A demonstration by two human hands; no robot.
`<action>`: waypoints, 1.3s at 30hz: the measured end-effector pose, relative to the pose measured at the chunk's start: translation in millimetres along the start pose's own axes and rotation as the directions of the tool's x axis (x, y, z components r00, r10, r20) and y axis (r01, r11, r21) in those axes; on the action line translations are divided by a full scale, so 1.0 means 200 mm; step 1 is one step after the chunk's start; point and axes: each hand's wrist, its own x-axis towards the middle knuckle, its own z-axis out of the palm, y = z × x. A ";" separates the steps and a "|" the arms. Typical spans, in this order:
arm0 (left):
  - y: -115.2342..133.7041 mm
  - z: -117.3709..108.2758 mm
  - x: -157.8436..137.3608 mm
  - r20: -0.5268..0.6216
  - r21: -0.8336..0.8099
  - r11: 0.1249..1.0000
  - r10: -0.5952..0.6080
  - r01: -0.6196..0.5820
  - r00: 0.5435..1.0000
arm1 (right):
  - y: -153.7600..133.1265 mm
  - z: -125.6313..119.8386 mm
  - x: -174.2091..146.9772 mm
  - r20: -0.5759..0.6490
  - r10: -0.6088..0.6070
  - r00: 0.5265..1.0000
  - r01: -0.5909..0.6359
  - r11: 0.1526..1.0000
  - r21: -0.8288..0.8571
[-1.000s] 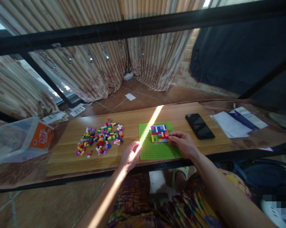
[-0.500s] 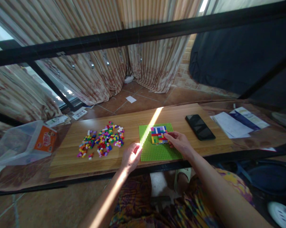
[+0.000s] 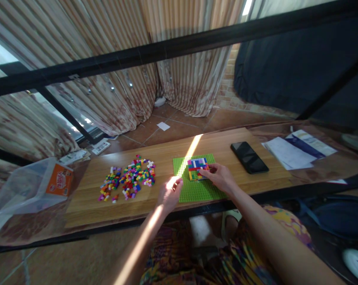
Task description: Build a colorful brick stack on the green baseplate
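Note:
A green studded baseplate [image 3: 197, 194] lies on the wooden board, crossed by a strip of sunlight. On it stands a flat, many-coloured block of toy bricks [image 3: 196, 174]. My right hand [image 3: 222, 179] grips this block at its right side, the thumb laid over its top and the other fingers bent by its edge. At the baseplate's left edge, my left hand [image 3: 170, 196] is closed, thumb and fingertips pinched together. Whatever may be between those fingertips is hidden by glare and too small to make out.
Loose toy bricks [image 3: 134, 174] are spread in piles on the left of the wooden board [image 3: 162, 148]. A clear plastic box [image 3: 21, 190] with an orange label sits beyond its left end. Right of the baseplate lies a black phone [image 3: 249, 157], then papers [image 3: 287, 153].
My left hand has moved right, to the baseplate's edge. My right thumb has slid left and slightly down across the brick block. The view has shifted a little.

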 end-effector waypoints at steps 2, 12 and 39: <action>0.05 0.01 0.04 0.014 0.033 0.997 0.073 -0.074 0.997 | 0.00 -0.01 0.00 0.011 -0.008 1.000 0.008 0.999 0.033; 0.23 0.08 0.23 0.203 0.354 0.905 0.173 -0.237 0.964 | 0.00 -0.04 0.00 0.100 0.064 0.993 -0.093 0.942 0.323; 0.20 0.14 0.19 0.114 0.488 0.820 0.280 -0.299 0.953 | 0.00 -0.04 0.01 0.105 0.041 0.994 -0.072 0.950 0.305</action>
